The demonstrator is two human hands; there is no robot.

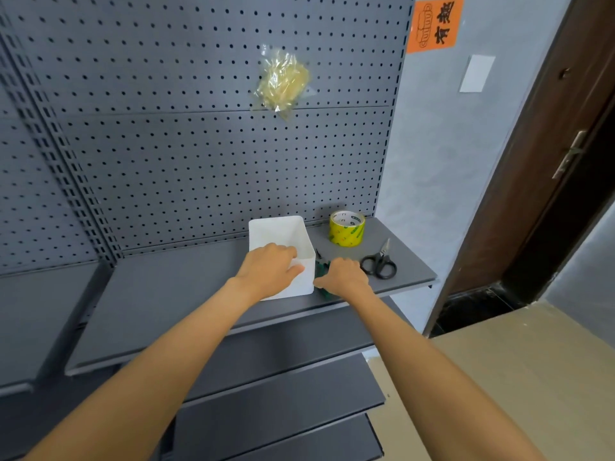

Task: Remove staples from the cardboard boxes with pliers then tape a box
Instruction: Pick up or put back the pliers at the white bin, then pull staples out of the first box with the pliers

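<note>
Left hand (271, 271) grips the near rim of a white plastic bin (283, 234): fingers curled inside, thumb outside on the smooth front wall. Bin is rectangular, matte, open-topped. Right hand (344, 276) is curled over green-handled pliers (320, 268) lying just beside the bin at its 3 o'clock; only the dark jaw tip and a bit of handle show. Roll of yellow tape (347, 228) with green print stands at 1 o'clock from the pliers, near the pegboard (199, 144). Black-handled scissors (380, 262) lie flat at 3 o'clock of the right hand. All on a grey matte metal shelf (166, 294). Crinkled clear bag (283, 83) of yellowish bits hangs on the perforated board. Orange sign (434, 23) on the pale wall, dark wood door (549, 161) at right.
</note>
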